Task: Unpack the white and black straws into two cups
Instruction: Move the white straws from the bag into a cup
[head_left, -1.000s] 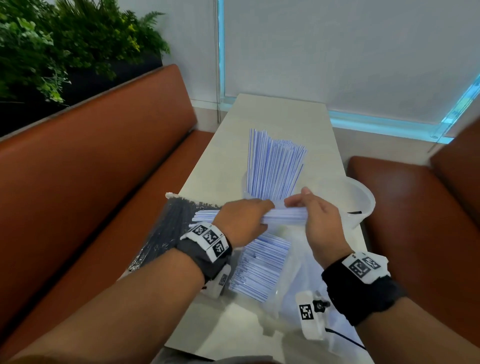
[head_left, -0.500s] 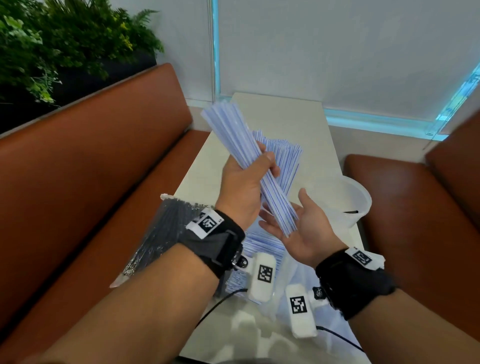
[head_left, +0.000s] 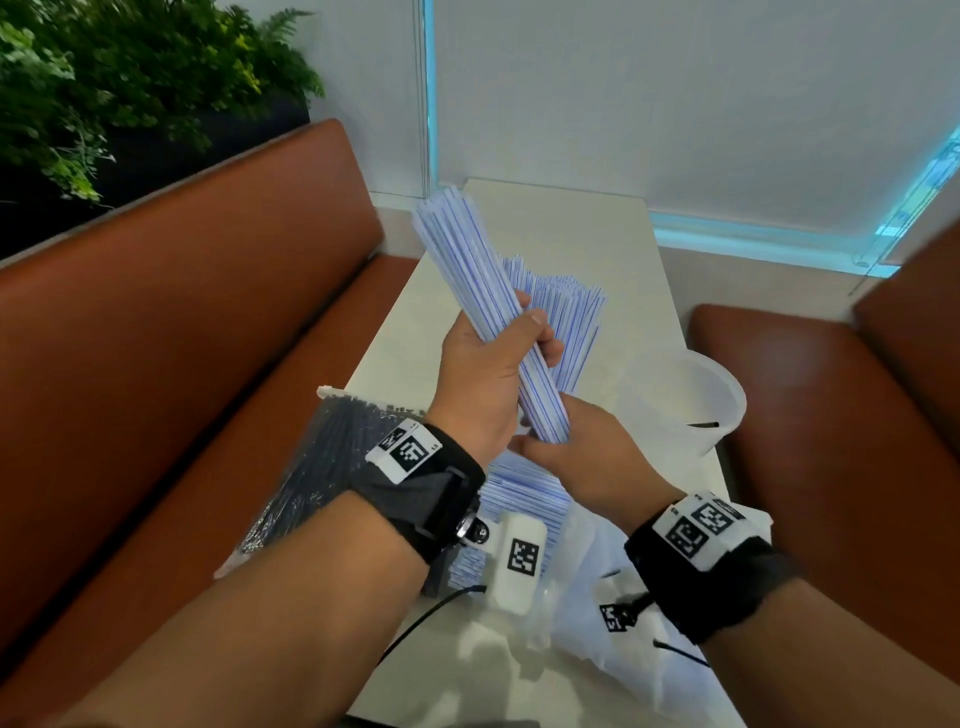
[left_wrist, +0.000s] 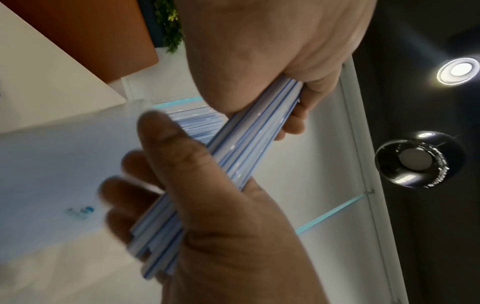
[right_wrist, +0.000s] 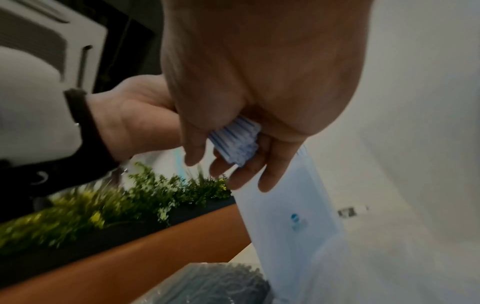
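Observation:
My left hand (head_left: 493, 364) grips a bundle of white, blue-striped straws (head_left: 467, 270) around its middle, tilted up and to the left. My right hand (head_left: 576, 452) curls round the bundle's lower end (right_wrist: 236, 142). In the left wrist view the bundle (left_wrist: 249, 144) runs from my left hand (left_wrist: 259, 61) down into my right hand (left_wrist: 221, 226). More white straws (head_left: 571, 317) stand upright just behind my hands; their cup is hidden. An empty clear cup (head_left: 696, 395) stands to the right. A clear bag of black straws (head_left: 322, 467) lies at the left table edge.
The opened clear bag with more white straws (head_left: 519, 499) lies under my wrists on the pale table (head_left: 597, 234). Brown bench seats (head_left: 182, 364) flank the table on both sides. Plants (head_left: 104, 78) sit behind the left bench.
My left hand lifted the white bundle out of the bag and tilted it upright. My right hand, open under it half a second ago, now curls round its lower end.

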